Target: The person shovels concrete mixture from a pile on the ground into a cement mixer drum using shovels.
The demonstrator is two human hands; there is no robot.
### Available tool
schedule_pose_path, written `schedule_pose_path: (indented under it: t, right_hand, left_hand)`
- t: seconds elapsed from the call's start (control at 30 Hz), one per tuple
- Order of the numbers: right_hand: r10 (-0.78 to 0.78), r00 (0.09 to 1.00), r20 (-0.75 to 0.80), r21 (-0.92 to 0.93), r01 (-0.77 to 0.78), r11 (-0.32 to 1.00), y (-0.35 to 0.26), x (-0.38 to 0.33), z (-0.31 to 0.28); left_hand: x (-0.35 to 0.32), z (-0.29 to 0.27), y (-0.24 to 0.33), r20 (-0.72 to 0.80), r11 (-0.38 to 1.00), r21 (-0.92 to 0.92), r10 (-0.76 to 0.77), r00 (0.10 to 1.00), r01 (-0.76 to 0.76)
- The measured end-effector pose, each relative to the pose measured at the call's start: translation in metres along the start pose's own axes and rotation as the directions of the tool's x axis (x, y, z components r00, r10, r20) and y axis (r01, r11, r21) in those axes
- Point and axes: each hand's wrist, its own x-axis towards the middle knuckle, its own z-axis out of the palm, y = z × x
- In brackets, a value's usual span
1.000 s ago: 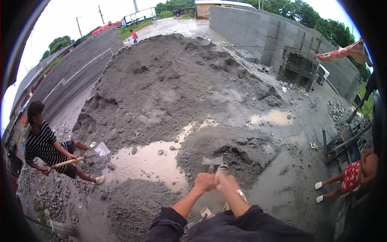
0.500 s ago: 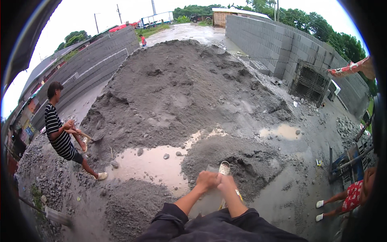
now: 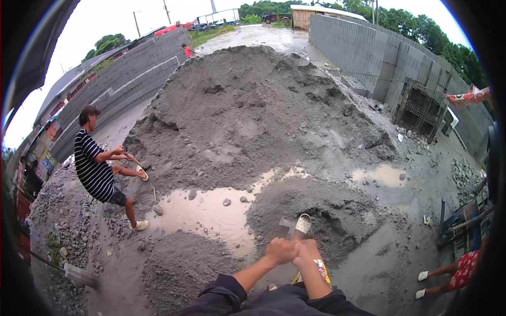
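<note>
My left hand (image 3: 281, 251) and my right hand (image 3: 304, 253) are closed one against the other in front of my body, wrapped round the handle of a shovel. The handle is mostly hidden by my hands and foreshortened. A blurred grey blade (image 3: 286, 223) shows beyond them, beside my shoe. That pale clog (image 3: 303, 223) rests on a low mound of wet grey gravel (image 3: 337, 210). Printed yellow cloth (image 3: 321, 270) shows beside my right forearm.
A large sand and gravel heap (image 3: 247, 105) rises ahead, with a muddy puddle (image 3: 205, 210) before it. On the left, a person in a striped shirt (image 3: 94, 163) works with a shovel. A person in red shorts (image 3: 465, 271) is at lower right. Block walls (image 3: 363, 50) flank the heap.
The view has turned slightly left. My joined hands have come nearer my body. The person in stripes has shifted posture, with one foot now near the shovel's blade.
</note>
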Motion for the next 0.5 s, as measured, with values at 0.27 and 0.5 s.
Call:
schedule_pose_path:
  t: [0.27,0.5]
  right_hand:
    - [-0.020,0.997,-0.073,-0.017,0.019,1.000,-0.013,-0.036,0.024]
    - [0.044,0.914,-0.404,-0.053,-0.071,0.996,0.000,-0.046,0.081]
  left_hand:
    - [-0.003,0.009,0.007,-0.011,0.998,-0.018,0.056,0.998,-0.057]
    - [-0.010,0.013,0.004,0.037,0.993,0.059,-0.107,0.994,0.105]
